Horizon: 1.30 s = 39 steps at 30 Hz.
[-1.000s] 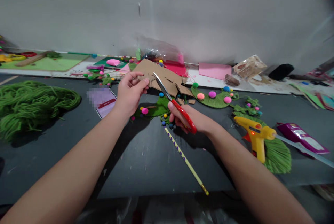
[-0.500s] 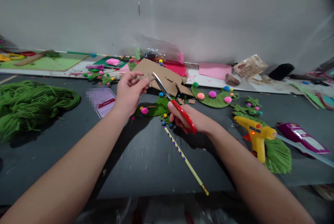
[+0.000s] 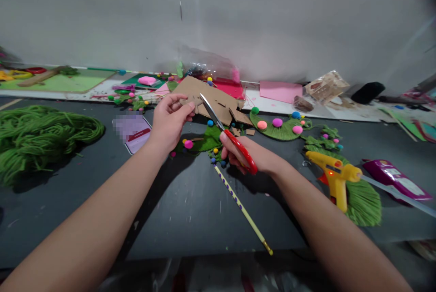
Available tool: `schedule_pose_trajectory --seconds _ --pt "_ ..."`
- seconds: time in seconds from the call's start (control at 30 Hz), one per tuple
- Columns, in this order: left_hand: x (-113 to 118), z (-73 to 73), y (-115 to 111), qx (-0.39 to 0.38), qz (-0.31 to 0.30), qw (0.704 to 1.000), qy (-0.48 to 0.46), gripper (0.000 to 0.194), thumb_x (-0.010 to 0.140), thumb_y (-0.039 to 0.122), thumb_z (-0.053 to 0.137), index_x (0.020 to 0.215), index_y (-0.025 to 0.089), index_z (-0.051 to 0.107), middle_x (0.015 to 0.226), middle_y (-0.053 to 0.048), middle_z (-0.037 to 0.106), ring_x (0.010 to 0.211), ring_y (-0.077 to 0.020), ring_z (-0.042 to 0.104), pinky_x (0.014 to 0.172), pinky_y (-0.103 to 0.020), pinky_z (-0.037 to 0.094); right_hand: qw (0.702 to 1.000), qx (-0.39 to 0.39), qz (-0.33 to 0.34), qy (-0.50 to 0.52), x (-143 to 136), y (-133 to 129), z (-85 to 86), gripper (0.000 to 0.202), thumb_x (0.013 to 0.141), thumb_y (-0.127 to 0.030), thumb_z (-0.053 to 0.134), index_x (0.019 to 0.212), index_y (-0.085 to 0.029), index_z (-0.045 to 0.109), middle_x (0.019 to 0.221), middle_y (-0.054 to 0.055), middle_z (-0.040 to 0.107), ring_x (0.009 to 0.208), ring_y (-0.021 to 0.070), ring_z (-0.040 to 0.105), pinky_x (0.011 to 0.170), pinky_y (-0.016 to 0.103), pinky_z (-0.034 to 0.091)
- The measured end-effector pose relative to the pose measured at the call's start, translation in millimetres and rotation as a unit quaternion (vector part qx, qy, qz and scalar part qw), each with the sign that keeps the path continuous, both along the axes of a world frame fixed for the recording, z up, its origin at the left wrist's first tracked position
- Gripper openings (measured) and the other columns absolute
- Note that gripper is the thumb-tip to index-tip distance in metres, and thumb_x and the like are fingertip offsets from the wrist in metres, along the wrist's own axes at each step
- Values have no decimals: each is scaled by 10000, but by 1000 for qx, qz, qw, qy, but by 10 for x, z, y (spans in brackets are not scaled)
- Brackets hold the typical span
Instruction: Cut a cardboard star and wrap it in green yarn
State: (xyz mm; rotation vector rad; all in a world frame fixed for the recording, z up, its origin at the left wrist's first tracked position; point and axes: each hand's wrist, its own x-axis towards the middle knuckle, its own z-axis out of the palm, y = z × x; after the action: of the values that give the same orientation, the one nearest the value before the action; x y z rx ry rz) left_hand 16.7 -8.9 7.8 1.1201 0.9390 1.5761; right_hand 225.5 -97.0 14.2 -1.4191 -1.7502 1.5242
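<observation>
My left hand (image 3: 170,117) is closed in a pinch, thumb against fingers, on what looks like a small piece of cardboard (image 3: 192,105), mostly hidden by the fingertips. In my right hand (image 3: 238,151) is a pair of scissors (image 3: 211,111) with red handles, its blades together and tips pointing up and left, close to the left fingertips. Behind both hands lies a larger brown cardboard sheet (image 3: 218,96) with cut edges. Below the blades are a green leaf-like piece (image 3: 209,140) and several small pom-poms, including a pink pom-pom (image 3: 188,144).
Green yarn (image 3: 51,133) is heaped at left, beside a phone (image 3: 138,131). A pencil (image 3: 245,212) lies in front. To the right are a pom-pom-trimmed green yarn piece (image 3: 279,129), a yellow glue gun (image 3: 335,174) with its light on, and a purple packet (image 3: 391,178).
</observation>
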Motion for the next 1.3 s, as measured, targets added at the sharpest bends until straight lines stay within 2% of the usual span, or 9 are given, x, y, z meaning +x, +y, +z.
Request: schedule_pose_trajectory --seconds 0.5,1.13,1.3 --pt "3 57 -20 -10 15 1000 -6 315 660 145 844 895 182 637 637 37 628 544 -98 598 547 -218 460 1000 -3 2 -11 -7 -1 -4 688 909 -829 390 775 -182 582 495 -48 445 377 75 397 378 218 384" --pt "-1 41 -29 10 -1 1000 -3 283 658 107 803 870 202 640 604 47 598 552 -106 601 517 -215 445 1000 -6 -2 -4 -11 3 15 708 899 -841 390 753 -174 575 476 -45 451 370 73 407 370 211 382" --pt "0 35 -28 3 -5 1000 -9 299 641 119 809 881 185 645 616 42 631 546 -97 608 512 -195 461 1000 -4 -2 -2 -12 2 12 706 894 -842 403 750 -173 576 464 -48 455 371 79 430 371 207 380"
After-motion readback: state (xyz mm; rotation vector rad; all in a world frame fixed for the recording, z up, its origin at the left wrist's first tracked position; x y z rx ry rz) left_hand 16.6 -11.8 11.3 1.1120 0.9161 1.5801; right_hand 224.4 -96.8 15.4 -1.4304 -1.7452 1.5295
